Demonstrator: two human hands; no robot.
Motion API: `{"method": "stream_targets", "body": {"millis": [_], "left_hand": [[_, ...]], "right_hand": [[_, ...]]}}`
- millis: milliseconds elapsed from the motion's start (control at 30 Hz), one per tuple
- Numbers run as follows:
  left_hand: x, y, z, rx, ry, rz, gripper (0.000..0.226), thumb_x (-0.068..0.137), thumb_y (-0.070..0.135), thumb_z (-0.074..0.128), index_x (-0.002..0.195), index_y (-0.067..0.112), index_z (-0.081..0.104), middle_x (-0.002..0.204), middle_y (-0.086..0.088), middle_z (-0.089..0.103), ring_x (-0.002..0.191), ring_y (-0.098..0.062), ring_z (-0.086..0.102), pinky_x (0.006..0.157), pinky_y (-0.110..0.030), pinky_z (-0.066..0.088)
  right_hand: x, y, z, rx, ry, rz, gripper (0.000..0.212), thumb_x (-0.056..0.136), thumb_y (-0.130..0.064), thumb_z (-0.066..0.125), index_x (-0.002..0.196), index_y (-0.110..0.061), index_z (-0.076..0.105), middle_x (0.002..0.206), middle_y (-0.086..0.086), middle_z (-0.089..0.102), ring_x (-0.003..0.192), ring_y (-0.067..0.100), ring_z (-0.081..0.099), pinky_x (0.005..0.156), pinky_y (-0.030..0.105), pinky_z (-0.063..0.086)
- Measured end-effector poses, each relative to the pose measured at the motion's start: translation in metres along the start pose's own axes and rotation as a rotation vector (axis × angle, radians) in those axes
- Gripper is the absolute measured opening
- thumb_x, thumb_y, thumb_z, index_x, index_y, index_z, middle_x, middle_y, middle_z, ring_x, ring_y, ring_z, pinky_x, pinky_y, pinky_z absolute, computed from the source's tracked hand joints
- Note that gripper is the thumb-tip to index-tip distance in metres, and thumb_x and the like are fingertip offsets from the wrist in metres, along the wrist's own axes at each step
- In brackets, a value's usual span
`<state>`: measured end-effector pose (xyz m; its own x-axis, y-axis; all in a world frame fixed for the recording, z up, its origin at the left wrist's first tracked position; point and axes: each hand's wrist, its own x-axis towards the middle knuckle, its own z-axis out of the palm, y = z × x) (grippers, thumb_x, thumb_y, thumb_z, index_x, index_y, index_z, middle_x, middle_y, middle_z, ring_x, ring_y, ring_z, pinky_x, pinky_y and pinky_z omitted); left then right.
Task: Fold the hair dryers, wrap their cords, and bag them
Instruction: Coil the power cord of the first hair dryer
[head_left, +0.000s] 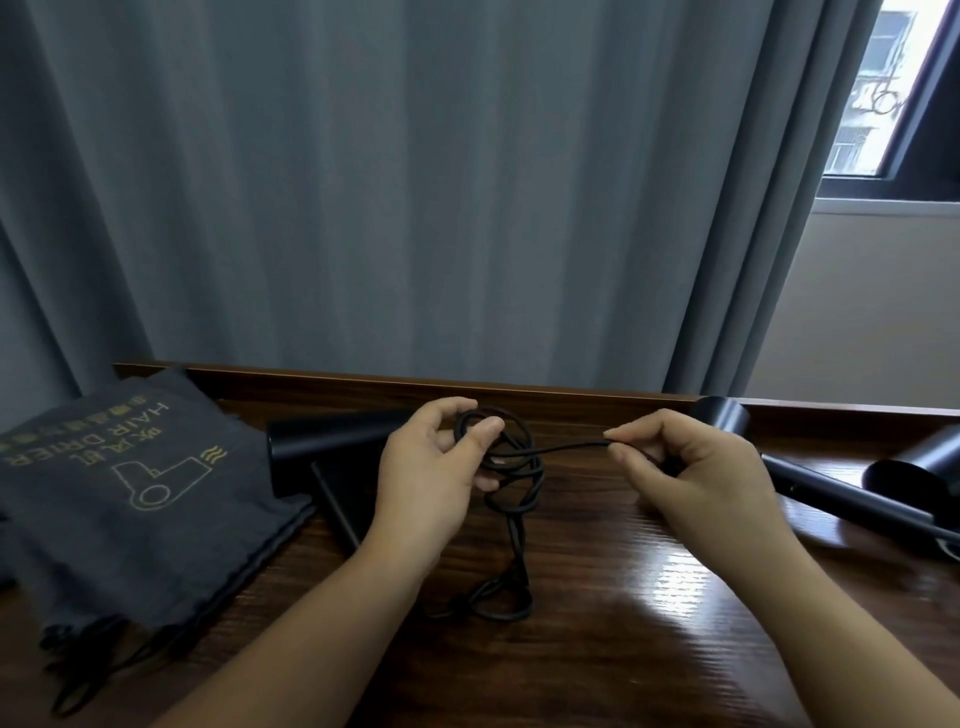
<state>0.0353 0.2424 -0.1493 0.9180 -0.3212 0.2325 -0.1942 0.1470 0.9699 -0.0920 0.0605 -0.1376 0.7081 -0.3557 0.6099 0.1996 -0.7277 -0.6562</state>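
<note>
- My left hand (436, 457) holds a coil of the black cord (511, 457), thumb pressed over the loops, fingers curled round them from behind.
- My right hand (680, 457) pinches a straight run of the same cord between thumb and forefinger, drawn taut sideways out of the coil.
- Both hands are raised just above the tabletop (597, 597), well apart, forearms coming in from the lower corners, wrists bent slightly inward.
- Slack cord hangs from the coil and lies in loose loops on the tabletop nearer me.
- Judgement: cord wrapping in progress. To do it well, keep the loops even under the left thumb, feed with light tension from the right, and avoid twists that would knot the slack below.
- The folded hair dryer (332, 441) lies just behind my left hand, handle tucked along the body.
- A grey drawstring bag (119, 499) printed "HAIR DRIER" lies flat at left, not yet filled.
- More black dryers (852, 493) lie at right, unfolded as far as I can tell.
- Grey curtain (415, 182) behind.
</note>
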Motion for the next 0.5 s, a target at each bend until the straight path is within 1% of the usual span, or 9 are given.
{"method": "stream_targets", "body": {"millis": [67,133,200,267,300,367,400,433,500], "left_hand": [[-0.001,0.0,0.0,0.022,0.03,0.035,0.017,0.092,0.018,0.07,0.109,0.023,0.066,0.085,-0.001,0.077,0.082,-0.019,0.075,0.061,-0.032,0.06],[-0.002,-0.001,0.0,0.08,0.036,0.081,0.014,0.095,0.019,0.067,0.106,0.028,0.066,0.087,0.004,0.077,0.085,-0.015,0.074,0.064,-0.031,0.061],[-0.003,-0.004,0.001,0.175,0.007,0.115,0.02,0.094,0.029,0.069,0.113,0.035,0.065,0.098,0.01,0.075,0.094,-0.006,0.071,0.08,-0.031,0.06],[-0.006,-0.006,0.004,0.219,-0.126,0.086,0.04,0.084,0.043,0.073,0.121,0.046,0.058,0.118,0.011,0.07,0.109,-0.005,0.066,0.097,-0.036,0.054],[-0.009,-0.006,0.006,0.217,-0.198,0.045,0.046,0.079,0.045,0.074,0.121,0.053,0.056,0.132,0.008,0.064,0.12,-0.007,0.062,0.104,-0.04,0.05],[-0.014,-0.003,0.01,0.18,-0.293,-0.014,0.047,0.081,0.034,0.076,0.117,0.058,0.057,0.157,0.003,0.04,0.143,-0.01,0.04,0.115,-0.04,0.038],[-0.015,-0.002,0.01,0.137,-0.313,-0.032,0.049,0.087,0.022,0.073,0.117,0.058,0.058,0.16,0.001,0.037,0.145,-0.009,0.035,0.116,-0.038,0.036],[-0.015,-0.002,0.011,0.065,-0.313,-0.051,0.056,0.091,0.01,0.068,0.121,0.056,0.056,0.157,-0.001,0.041,0.143,-0.011,0.04,0.115,-0.038,0.038],[-0.014,0.002,0.012,-0.162,-0.269,-0.11,0.074,0.094,-0.008,0.056,0.142,0.047,0.042,0.149,-0.003,0.051,0.128,-0.015,0.059,0.109,-0.039,0.046]], "right_hand": [[-0.002,-0.003,0.002,0.036,0.008,-0.025,0.019,0.086,-0.011,0.076,0.087,-0.03,0.074,0.064,-0.002,0.058,0.061,0.009,0.057,0.06,0.011,0.044],[-0.006,-0.005,0.006,-0.037,0.007,-0.063,0.014,0.086,-0.017,0.075,0.089,-0.03,0.074,0.066,-0.008,0.062,0.063,0.009,0.061,0.058,0.012,0.044],[-0.009,-0.006,0.01,-0.153,0.012,-0.09,0.011,0.085,-0.022,0.074,0.091,-0.031,0.075,0.065,-0.017,0.064,0.068,0.005,0.064,0.057,0.01,0.045],[-0.011,-0.007,0.014,-0.259,0.03,-0.107,0.011,0.084,-0.023,0.074,0.093,-0.03,0.075,0.069,-0.026,0.063,0.071,-0.002,0.064,0.059,0.007,0.044],[-0.011,-0.007,0.016,-0.304,0.037,-0.115,0.011,0.084,-0.024,0.075,0.093,-0.029,0.075,0.072,-0.028,0.062,0.072,-0.005,0.063,0.06,0.006,0.044],[-0.012,-0.006,0.018,-0.352,0.042,-0.114,0.01,0.085,-0.025,0.074,0.094,-0.03,0.075,0.074,-0.031,0.059,0.073,-0.008,0.061,0.061,0.004,0.042],[-0.012,-0.005,0.018,-0.356,0.042,-0.109,0.011,0.085,-0.025,0.073,0.094,-0.03,0.074,0.075,-0.031,0.059,0.076,-0.008,0.062,0.063,0.003,0.042],[-0.011,-0.005,0.018,-0.352,0.041,-0.106,0.011,0.086,-0.024,0.074,0.095,-0.03,0.075,0.076,-0.03,0.061,0.079,-0.008,0.062,0.065,0.003,0.042],[-0.01,-0.004,0.017,-0.349,0.054,-0.103,0.013,0.086,-0.023,0.075,0.097,-0.03,0.075,0.081,-0.027,0.065,0.081,-0.01,0.062,0.067,0.002,0.043]]}}
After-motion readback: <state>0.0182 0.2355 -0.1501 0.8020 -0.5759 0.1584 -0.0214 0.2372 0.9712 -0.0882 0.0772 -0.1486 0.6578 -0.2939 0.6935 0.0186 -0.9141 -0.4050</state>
